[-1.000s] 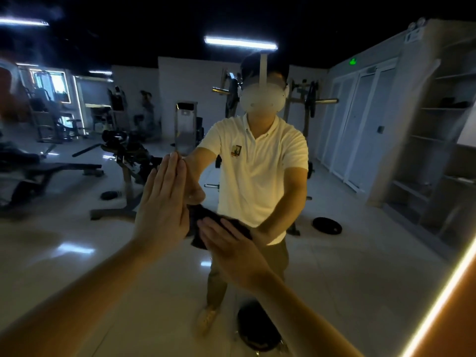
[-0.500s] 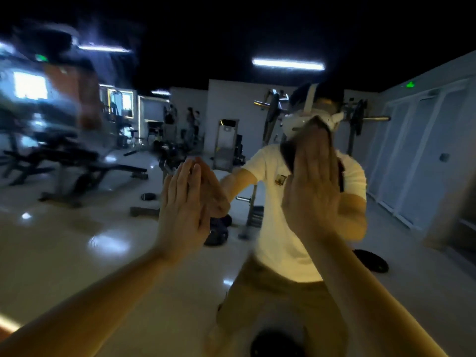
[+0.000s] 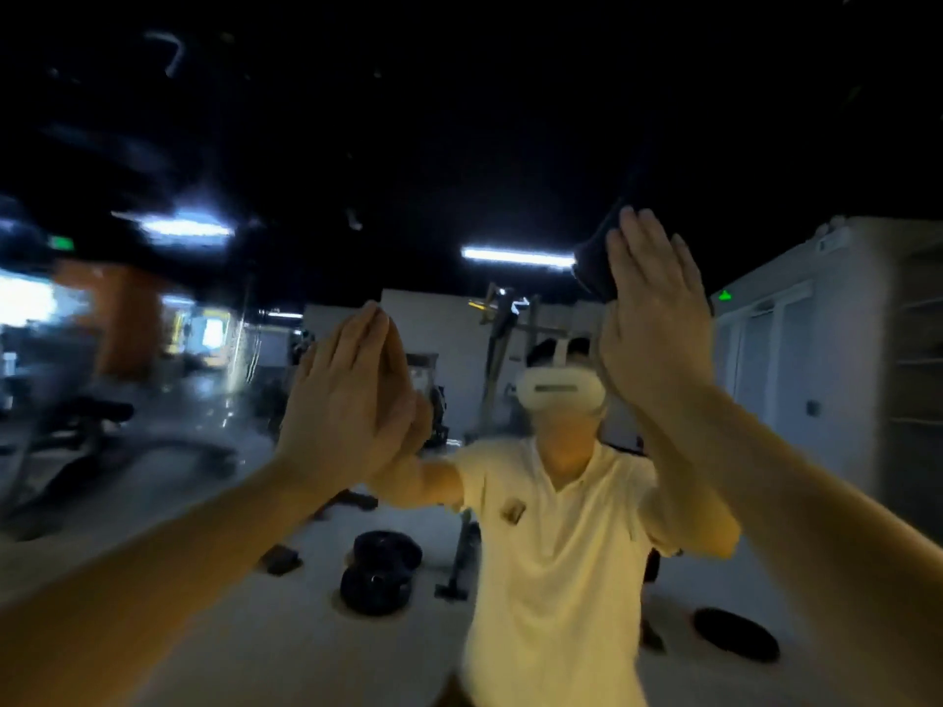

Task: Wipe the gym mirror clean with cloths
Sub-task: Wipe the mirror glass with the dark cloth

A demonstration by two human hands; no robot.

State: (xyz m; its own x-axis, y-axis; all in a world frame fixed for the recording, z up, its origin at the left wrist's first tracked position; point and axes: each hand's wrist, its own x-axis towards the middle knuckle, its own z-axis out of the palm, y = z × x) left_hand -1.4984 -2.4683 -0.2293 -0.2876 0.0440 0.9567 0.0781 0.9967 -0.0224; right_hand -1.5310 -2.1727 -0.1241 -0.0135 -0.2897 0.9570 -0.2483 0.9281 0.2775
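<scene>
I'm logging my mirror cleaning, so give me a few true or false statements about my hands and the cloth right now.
1. The right hand presses a dark cloth flat against the mirror. True.
2. The left hand also holds a cloth. False: it lies flat on the glass, no cloth showing.
3. The right hand is higher than the left. True.
4. The cloth is white. False: it is dark.

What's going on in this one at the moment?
A person faces the gym mirror and shows in its reflection. The right hand presses a dark cloth against the mirror with straight fingers, high up. The left hand lies flat on the mirror lower down, with no cloth visible under it.
</scene>
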